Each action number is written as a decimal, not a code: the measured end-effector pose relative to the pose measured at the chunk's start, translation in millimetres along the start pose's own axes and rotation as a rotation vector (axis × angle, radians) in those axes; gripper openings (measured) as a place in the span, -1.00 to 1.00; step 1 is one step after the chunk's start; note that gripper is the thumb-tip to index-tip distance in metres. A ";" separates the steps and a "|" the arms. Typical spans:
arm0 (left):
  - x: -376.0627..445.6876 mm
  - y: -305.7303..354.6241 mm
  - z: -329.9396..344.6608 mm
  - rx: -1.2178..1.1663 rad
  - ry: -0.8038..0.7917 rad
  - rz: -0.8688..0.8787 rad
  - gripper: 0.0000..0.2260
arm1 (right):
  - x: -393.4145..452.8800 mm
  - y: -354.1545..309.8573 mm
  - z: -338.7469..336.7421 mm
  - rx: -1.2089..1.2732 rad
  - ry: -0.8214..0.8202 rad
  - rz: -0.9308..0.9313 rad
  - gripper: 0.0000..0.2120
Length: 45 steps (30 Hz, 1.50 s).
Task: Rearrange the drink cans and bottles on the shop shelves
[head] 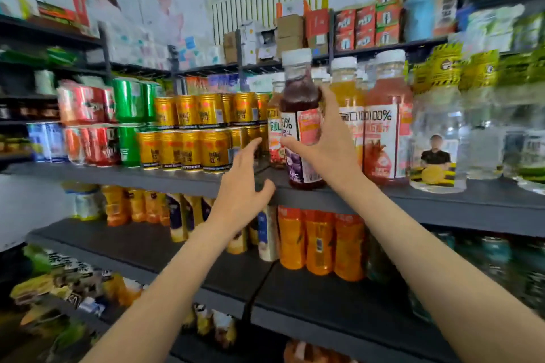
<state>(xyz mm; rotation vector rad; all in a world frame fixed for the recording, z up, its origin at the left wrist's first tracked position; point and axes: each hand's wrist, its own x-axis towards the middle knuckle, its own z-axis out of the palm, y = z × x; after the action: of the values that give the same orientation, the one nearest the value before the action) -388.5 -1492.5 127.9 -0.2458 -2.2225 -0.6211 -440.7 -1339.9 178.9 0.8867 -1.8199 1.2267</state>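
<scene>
My right hand (327,141) grips a dark purple juice bottle (299,97) with a white cap, its base at the front edge of the grey middle shelf (177,180). Behind it stand an orange juice bottle (346,88) and a red juice bottle (386,132). My left hand (244,186) hovers with fingers spread just left of the purple bottle, holding nothing, in front of two tiers of gold cans (200,132). Green cans (129,115) and red cans (88,127) stand further left.
Clear water bottles (436,138) fill the right of the middle shelf. The lower shelf (295,289) carries orange bottles (320,242) and yellow-and-blue bottles (180,215). Cartons (365,26) sit on the top shelf. Snack packets (59,289) lie at the bottom left.
</scene>
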 end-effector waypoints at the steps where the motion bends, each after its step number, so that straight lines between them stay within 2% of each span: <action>1: 8.3 -8.6 -1.8 -0.045 -0.047 0.051 -0.34 | 2.8 1.0 11.5 -0.111 0.006 0.016 -0.08; 5: 35.1 -25.5 5.3 -0.217 -0.175 0.160 -0.24 | 6.2 7.8 35.3 -0.570 0.026 0.008 -0.21; 9: 49.8 -27.8 25.3 -0.217 -0.244 0.219 -0.17 | -7.6 18.6 36.3 -0.653 0.087 -0.167 -0.57; 11: 55.6 -27.1 30.8 -0.224 -0.252 0.206 -0.17 | -12.7 20.3 35.4 -0.687 0.066 -0.188 -0.64; 14: 62.0 -29.8 31.3 -0.320 -0.245 0.187 -0.19 | -14.3 17.4 36.4 -0.710 0.078 -0.198 -0.66; 21: 64.1 -32.8 30.3 -0.407 -0.306 0.284 -0.26 | -24.9 15.4 30.2 -0.714 0.091 -0.130 -0.64; 23: 65.6 -34.0 31.9 -0.395 -0.319 0.274 -0.27 | -26.1 18.3 28.2 -0.808 0.168 -0.136 -0.65; 26: 66.5 -34.7 34.6 -0.370 -0.310 0.262 -0.29 | -31.0 24.3 18.1 -0.871 0.311 0.013 -0.62; 28: 66.2 -33.6 34.6 -0.368 -0.299 0.255 -0.33 | -35.5 27.5 13.3 -0.867 0.280 0.059 -0.61; 32: 57.7 -22.3 36.4 -0.258 -0.222 0.257 -0.38 | -45.9 24.2 1.4 -0.808 0.123 0.012 -0.67; 35: 38.9 3.1 42.4 -0.256 -0.004 0.135 -0.56 | -65.4 19.2 -33.1 -0.679 0.067 0.074 -0.70; 38: 20.3 48.0 53.8 -0.366 0.157 0.132 -0.68 | -89.4 8.7 -97.0 -0.699 0.152 0.047 -0.68; 41: 1.5 124.0 78.4 -0.504 0.189 0.244 -0.69 | -120.0 -1.6 -185.5 -0.780 0.250 0.096 -0.67; 45: -46.3 261.3 121.5 -0.647 0.104 0.309 -0.70 | -188.5 -18.6 -330.1 -0.913 0.320 0.259 -0.66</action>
<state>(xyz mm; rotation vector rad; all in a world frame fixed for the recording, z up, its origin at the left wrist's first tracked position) -341.4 -1204.7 117.4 -0.8438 -1.7722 -1.1301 -267.8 -1008.7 106.6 -0.0548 -1.9545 0.4994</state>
